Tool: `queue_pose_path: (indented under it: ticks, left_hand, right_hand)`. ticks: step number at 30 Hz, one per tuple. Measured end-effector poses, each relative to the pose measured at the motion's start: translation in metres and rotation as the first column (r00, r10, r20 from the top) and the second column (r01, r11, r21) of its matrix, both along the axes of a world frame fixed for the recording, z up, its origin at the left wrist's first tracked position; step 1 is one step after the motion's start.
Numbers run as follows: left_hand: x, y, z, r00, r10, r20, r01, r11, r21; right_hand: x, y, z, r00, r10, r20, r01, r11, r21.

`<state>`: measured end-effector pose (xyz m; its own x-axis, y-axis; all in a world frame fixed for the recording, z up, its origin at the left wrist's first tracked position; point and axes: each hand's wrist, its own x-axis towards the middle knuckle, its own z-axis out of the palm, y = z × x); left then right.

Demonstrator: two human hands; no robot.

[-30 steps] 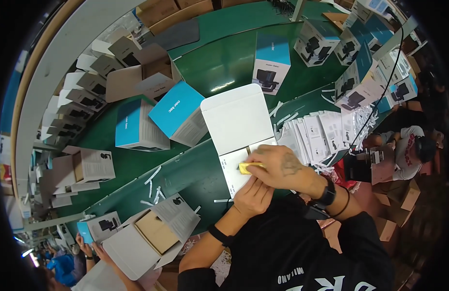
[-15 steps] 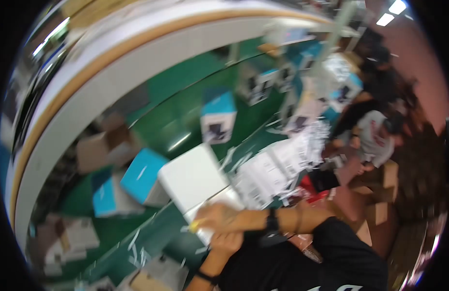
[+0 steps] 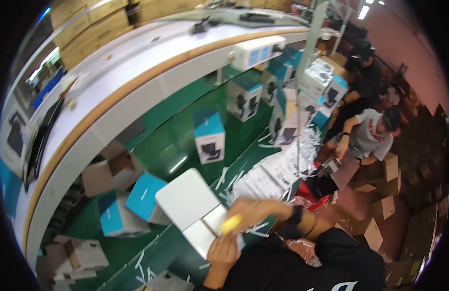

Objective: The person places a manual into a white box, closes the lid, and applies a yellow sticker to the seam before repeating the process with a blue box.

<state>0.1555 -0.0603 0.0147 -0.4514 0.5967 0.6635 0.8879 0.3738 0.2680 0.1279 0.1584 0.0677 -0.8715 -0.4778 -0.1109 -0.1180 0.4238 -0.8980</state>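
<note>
On the green bench in front of me lies an opened white carton [image 3: 195,235], its broad white lid flap [image 3: 185,199] folded away to the far left. My right hand [image 3: 251,213] is closed around a small yellow tool [image 3: 230,224] just above the carton's right side; motion blur hides its exact kind. My left hand [image 3: 223,250] lies on the carton's near edge, fingers side by side and fairly flat, close under the yellow tool. The thumb of the left hand is hidden.
Blue-and-white boxes [image 3: 148,199] stand left of the carton, and another box [image 3: 210,138] stands beyond it. Paper sheets [image 3: 268,177] and white strips lie to the right. A raised white shelf [image 3: 137,63] curves behind. Two people work at the right, one in a grey shirt [image 3: 372,136].
My right hand and the yellow tool have moved right across the carton. My left hand stays at its near edge. The whole view has shifted slightly and become sharper.
</note>
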Motion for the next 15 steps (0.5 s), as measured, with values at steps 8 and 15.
queue_pose_path:
  ticks: [8,15]
  left_hand:
    - [0.007,0.013,0.025,0.996,-0.041,0.074,0.038,0.999,0.039]
    - [0.005,-0.01,0.025,0.599,-0.284,0.749,-0.092,0.904,0.417]
  right_hand:
    - [-0.066,0.005,0.026,0.656,-0.748,-0.101,0.725,0.661,-0.19]
    - [-0.048,0.018,0.083,0.925,-0.319,0.207,0.365,0.898,-0.245]
